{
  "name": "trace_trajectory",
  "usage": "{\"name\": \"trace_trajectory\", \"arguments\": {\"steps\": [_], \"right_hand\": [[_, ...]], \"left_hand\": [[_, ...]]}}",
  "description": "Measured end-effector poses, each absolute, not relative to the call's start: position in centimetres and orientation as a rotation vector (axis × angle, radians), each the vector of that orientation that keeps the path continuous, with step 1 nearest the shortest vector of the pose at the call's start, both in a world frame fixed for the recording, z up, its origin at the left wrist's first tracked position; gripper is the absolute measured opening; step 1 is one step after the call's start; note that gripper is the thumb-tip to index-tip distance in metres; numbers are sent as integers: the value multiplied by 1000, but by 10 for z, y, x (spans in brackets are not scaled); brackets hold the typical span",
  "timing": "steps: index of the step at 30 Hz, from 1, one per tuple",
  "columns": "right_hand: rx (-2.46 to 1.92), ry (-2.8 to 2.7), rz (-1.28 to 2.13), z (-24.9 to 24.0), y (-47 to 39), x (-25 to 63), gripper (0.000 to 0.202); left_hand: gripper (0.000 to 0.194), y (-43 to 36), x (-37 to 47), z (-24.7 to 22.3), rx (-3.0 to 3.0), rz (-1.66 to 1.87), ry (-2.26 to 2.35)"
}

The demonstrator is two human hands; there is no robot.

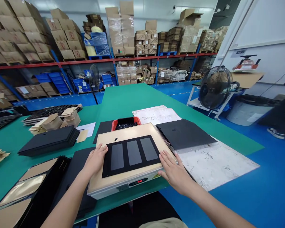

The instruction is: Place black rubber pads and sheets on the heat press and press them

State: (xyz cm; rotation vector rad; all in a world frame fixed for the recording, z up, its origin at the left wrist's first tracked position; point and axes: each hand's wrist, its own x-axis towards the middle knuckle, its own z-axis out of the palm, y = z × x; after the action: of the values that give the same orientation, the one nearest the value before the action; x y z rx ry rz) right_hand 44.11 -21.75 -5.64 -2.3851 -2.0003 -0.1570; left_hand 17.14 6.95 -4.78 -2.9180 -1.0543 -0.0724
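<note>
A black sheet with three grey rectangular windows (124, 151) lies flat on a box-shaped machine with a tan top (135, 129) and a lit red display on its front. My left hand (95, 159) rests on the sheet's left edge, fingers stretched out. At the opposite edge my right hand (173, 169) lies with its fingers flat and apart, the thumb near the machine's front. Neither hand holds anything. A small black oval piece (116, 139) sits on the tan top behind the sheet. Just beyond stands a red bin (138, 119) with black pieces in it.
Black sheets (185, 133) lie right of the machine on a stained white board (228, 164). To the left are a stack of black boards (48, 139), a pile of windowed sheets (35, 180) and tan cards (52, 121). A fan (215, 87) stands beyond the green table (133, 95).
</note>
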Motion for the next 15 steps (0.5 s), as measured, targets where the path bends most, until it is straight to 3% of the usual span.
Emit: {"name": "trace_trajectory", "arguments": {"steps": [15], "right_hand": [[-2278, -2043, -497, -86, -211, 456, 67]], "left_hand": [[51, 45, 186, -28, -2845, 58, -1215]]}}
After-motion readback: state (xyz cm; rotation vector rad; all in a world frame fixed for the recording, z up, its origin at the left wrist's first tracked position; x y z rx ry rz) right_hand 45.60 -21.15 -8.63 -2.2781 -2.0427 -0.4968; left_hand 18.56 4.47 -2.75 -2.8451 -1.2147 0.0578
